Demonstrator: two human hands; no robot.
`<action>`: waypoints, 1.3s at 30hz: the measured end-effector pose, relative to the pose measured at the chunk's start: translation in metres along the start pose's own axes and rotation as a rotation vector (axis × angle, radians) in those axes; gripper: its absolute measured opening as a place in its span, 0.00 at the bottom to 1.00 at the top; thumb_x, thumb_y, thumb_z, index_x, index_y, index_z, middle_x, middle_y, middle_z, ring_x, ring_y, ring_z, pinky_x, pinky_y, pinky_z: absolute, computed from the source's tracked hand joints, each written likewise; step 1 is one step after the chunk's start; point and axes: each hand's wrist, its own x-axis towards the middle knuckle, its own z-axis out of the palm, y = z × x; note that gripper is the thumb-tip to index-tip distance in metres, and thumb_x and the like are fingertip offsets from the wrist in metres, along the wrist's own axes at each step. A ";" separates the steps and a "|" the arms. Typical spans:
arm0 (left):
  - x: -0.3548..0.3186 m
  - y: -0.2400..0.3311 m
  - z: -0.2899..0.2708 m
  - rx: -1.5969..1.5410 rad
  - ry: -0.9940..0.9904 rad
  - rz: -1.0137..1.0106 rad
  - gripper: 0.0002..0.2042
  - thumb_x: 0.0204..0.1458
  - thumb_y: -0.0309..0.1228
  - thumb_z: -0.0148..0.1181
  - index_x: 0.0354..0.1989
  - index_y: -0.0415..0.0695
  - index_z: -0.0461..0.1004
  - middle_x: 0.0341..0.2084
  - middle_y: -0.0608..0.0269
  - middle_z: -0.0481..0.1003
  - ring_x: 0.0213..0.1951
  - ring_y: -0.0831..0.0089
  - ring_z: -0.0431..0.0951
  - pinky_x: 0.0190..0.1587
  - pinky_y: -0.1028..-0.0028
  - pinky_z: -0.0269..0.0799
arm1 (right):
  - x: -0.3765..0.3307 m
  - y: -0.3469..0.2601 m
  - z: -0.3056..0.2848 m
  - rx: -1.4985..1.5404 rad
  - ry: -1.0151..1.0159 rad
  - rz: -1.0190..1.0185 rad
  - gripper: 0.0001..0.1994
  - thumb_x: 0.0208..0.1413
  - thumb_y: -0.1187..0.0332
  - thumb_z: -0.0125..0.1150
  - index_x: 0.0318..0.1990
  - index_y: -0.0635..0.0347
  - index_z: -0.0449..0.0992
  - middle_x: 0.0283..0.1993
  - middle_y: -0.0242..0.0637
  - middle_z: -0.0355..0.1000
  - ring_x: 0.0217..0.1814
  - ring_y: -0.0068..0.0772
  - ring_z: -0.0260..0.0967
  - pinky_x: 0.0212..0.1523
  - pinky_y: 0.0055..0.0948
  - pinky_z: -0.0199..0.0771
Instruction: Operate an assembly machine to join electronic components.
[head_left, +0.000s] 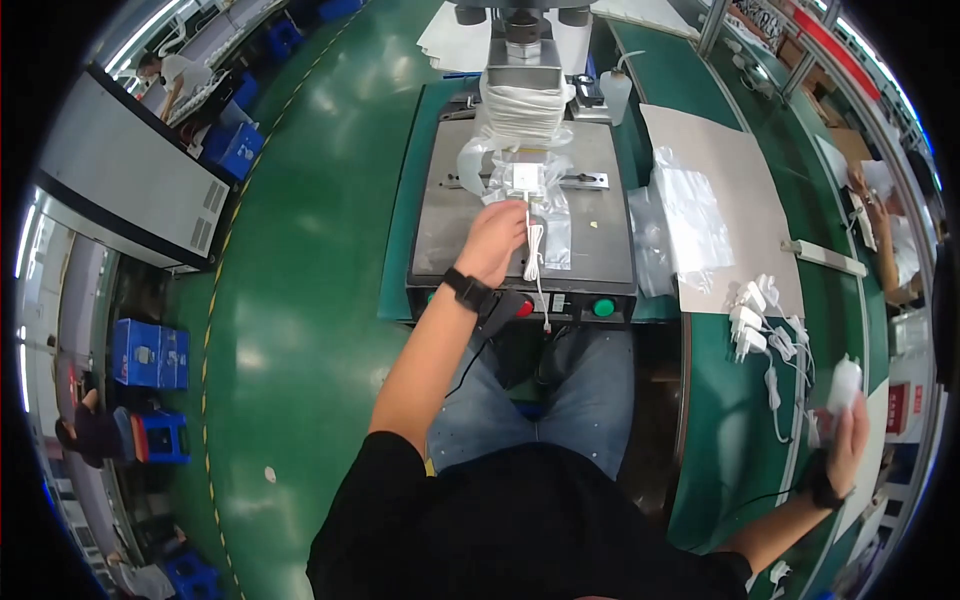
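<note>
At the press machine in front of me, my left hand (495, 240) is closed at the cord just below a white square charger (525, 177). The charger lies on a clear plastic bag (558, 235) under the press head (524, 118), which is wrapped in white cloth. Its white cord (534, 253) is bundled and hangs toward the machine's front edge. Far to the right, my right hand (848, 440) grips a white item in a clear wrapping (845, 385); blur hides its exact kind. Several white chargers with cords (748, 325) lie left of that hand.
A stack of clear plastic bags (695, 225) lies on brown cardboard (755, 190) right of the machine. Green and red buttons (603, 308) sit on its front. A white bottle (615, 95) stands behind. Another person's arm (882, 235) shows at the far right, beside a metal rail.
</note>
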 end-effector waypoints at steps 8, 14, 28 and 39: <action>0.007 0.000 -0.032 -0.380 -0.372 -0.306 0.11 0.67 0.32 0.49 0.49 0.37 0.70 0.23 0.64 0.72 0.24 0.75 0.71 0.32 0.74 0.67 | 0.045 -0.087 0.219 0.147 -0.727 0.000 0.15 0.65 0.60 0.58 0.31 0.64 0.76 0.14 0.23 0.62 0.13 0.16 0.56 0.16 0.20 0.55; -0.118 -0.029 -0.068 -0.451 -0.304 -0.131 0.14 0.72 0.35 0.40 0.49 0.38 0.70 0.17 0.66 0.65 0.20 0.75 0.62 0.28 0.72 0.59 | 0.116 -0.068 0.424 0.325 -0.685 -0.073 0.12 0.69 0.64 0.53 0.45 0.65 0.76 0.24 0.28 0.69 0.20 0.22 0.64 0.24 0.26 0.68; -0.197 -0.086 -0.158 -0.021 0.125 0.027 0.14 0.72 0.35 0.40 0.40 0.38 0.69 0.23 0.63 0.71 0.27 0.74 0.68 0.35 0.72 0.66 | 0.114 -0.088 0.502 -0.753 -0.373 -0.568 0.21 0.63 0.57 0.54 0.53 0.67 0.76 0.30 0.51 0.78 0.32 0.59 0.77 0.35 0.48 0.78; -0.104 -0.072 -0.152 0.222 0.146 0.318 0.16 0.68 0.36 0.45 0.37 0.36 0.75 0.36 0.54 0.79 0.41 0.67 0.78 0.51 0.67 0.72 | 0.011 -0.014 0.378 0.309 -0.203 0.000 0.14 0.66 0.65 0.59 0.32 0.68 0.77 0.22 0.39 0.75 0.25 0.27 0.74 0.28 0.29 0.74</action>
